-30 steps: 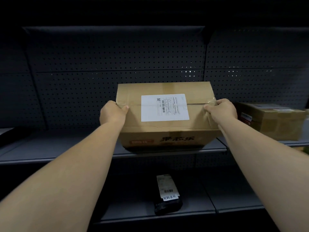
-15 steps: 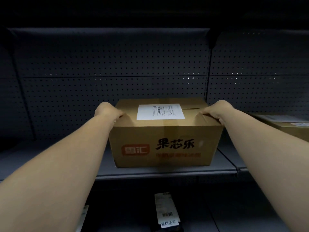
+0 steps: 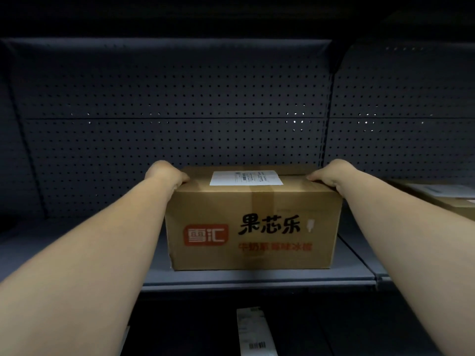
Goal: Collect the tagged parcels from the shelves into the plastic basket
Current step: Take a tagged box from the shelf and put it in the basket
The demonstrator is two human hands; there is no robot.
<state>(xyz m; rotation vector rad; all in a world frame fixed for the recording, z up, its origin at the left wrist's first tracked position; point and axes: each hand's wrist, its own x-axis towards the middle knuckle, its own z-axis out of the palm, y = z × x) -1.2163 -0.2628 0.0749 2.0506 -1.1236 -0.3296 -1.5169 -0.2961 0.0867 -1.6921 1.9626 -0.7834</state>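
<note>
Box point(image 3: 253, 227) sitting flat on the grey shelf point(image 3: 257, 278), printed front toward the camera, white label point(image 3: 246, 178) on its top, strip of tape running down the middle of the front. Left hand point(image 3: 165, 173) at the top left corner, thumb hooked over the top edge, fingers wrapped out of sight behind the side: grip clamped on the box. Right hand point(image 3: 331, 173) at the top right corner, thumb on the top face, fingers curled down the far side, likewise clamped on the box. Both forearms reaching in from the near corners. Dark pegboard point(image 3: 180, 111) behind, with a few bright holes. Second box point(image 3: 442, 194) to the right on the neighbouring shelf, well apart, cut off by the frame edge. Lower down, near the bottom edge, a dark parcel point(image 3: 253, 332) with a white barcode label, possibly a soft bag, too dim to say. Basket nowhere in view.
</note>
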